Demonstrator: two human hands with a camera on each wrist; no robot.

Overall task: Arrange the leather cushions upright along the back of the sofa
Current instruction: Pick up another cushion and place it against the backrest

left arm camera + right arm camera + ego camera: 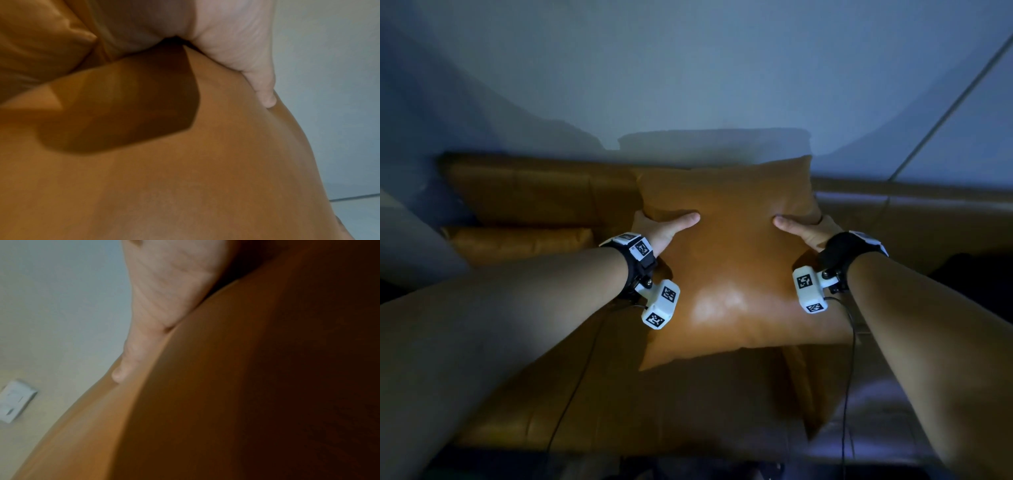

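A square tan leather cushion (732,260) is held in the air above the sofa seat, tilted toward the backrest. My left hand (664,228) grips its left edge, thumb on the front face and fingers hidden behind. My right hand (804,229) grips the right edge the same way. In the left wrist view the thumb (257,73) presses into the cushion (185,170). In the right wrist view the thumb (131,356) lies along the cushion's (205,402) curved face. Another tan cushion (524,240) lies flat on the seat at the left.
The tan leather sofa backrest (527,192) runs behind the cushion against a pale wall (688,68). The sofa seat (654,404) lies below. A further tan cushion corner (815,387) shows under the held one. A white wall socket (14,402) shows in the right wrist view.
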